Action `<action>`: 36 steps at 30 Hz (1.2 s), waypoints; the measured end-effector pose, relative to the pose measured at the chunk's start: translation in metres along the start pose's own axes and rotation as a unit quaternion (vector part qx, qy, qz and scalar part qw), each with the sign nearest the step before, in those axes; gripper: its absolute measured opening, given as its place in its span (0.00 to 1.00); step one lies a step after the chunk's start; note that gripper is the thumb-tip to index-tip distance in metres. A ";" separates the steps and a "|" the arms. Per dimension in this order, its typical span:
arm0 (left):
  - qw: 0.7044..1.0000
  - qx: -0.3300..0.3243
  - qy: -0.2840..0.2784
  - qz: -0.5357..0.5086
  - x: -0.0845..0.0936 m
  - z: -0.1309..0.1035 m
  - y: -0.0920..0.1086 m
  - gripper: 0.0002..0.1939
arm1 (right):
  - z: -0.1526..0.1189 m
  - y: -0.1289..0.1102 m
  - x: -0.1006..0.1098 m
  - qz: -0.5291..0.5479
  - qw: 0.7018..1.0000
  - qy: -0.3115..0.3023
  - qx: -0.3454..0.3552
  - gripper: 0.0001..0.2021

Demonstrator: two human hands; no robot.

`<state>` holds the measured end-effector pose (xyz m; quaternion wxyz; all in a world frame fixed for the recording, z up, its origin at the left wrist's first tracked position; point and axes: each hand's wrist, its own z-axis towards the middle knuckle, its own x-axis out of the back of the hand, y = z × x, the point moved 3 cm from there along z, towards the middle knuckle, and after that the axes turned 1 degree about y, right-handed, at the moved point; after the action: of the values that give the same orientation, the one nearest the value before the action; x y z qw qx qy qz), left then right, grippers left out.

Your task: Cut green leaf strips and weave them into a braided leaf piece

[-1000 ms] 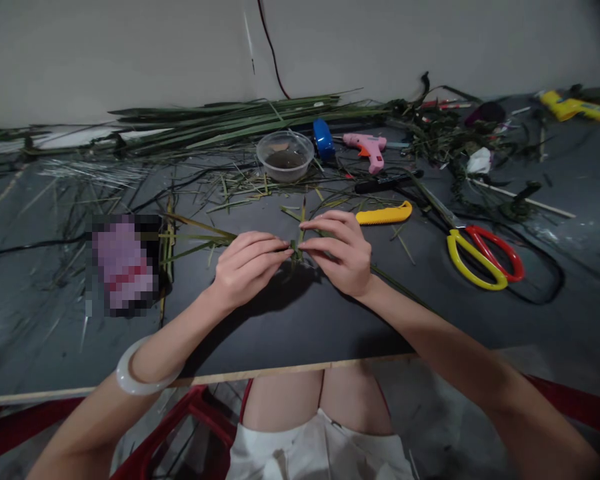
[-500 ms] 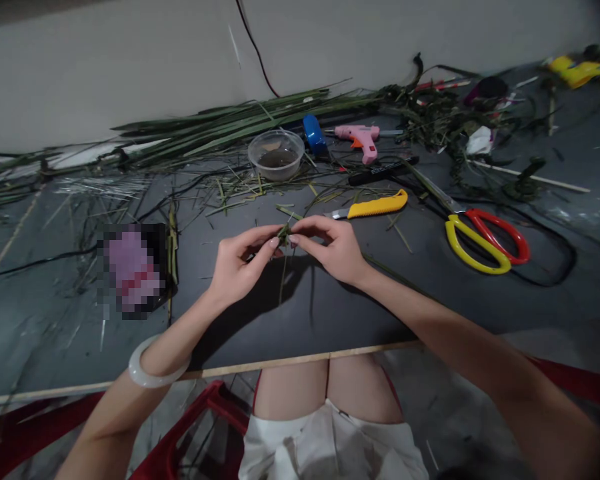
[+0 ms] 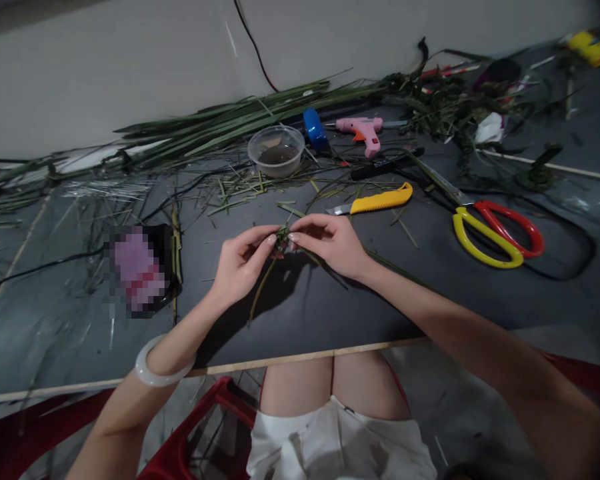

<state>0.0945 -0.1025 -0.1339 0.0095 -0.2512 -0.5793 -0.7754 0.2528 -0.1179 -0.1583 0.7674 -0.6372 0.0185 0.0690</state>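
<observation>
Above the middle of the grey table, my left hand (image 3: 241, 263) pinches a small green woven leaf piece (image 3: 283, 235) between thumb and fingers. My right hand (image 3: 334, 244) grips the same piece from the other side, its fingertips close to those of the left. Narrow leaf ends trail from the piece, one slanting down to the left and another down to the right. The fingers partly hide the piece, so its exact shape cannot be made out. Just beyond my right hand lies a yellow-handled utility knife (image 3: 380, 199).
Large scissors (image 3: 487, 233) with red and yellow handles lie at right. Farther back are a clear water bowl (image 3: 276, 152), blue tape roll (image 3: 315, 129), pink glue gun (image 3: 364, 133), black marker (image 3: 385, 165) and long green leaves (image 3: 220, 123). A blurred-out phone-like object (image 3: 141, 269) lies left.
Both hands keep hold of the leaf piece. Its trailing strips have swung apart, one now slanting left and one right. The view has shifted slightly.
</observation>
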 end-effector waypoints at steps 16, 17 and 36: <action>0.997 0.041 0.026 -0.067 0.002 0.003 -0.014 0.18 | 0.006 0.014 0.027 -0.592 0.806 0.006 -0.001 0.08; 0.995 0.045 0.027 -0.083 0.003 0.003 -0.015 0.17 | 0.006 0.015 0.027 -0.594 0.805 0.002 -0.004 0.07; 0.977 -0.010 0.097 -0.192 0.019 0.008 -0.008 0.14 | 0.011 -0.008 0.021 -0.232 0.968 0.030 0.088 0.11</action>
<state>0.0785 -0.0878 -0.1324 -0.0854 -0.0587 -0.6055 -0.7891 0.2739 -0.1063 -0.1512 0.8143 -0.5561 -0.1008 -0.1322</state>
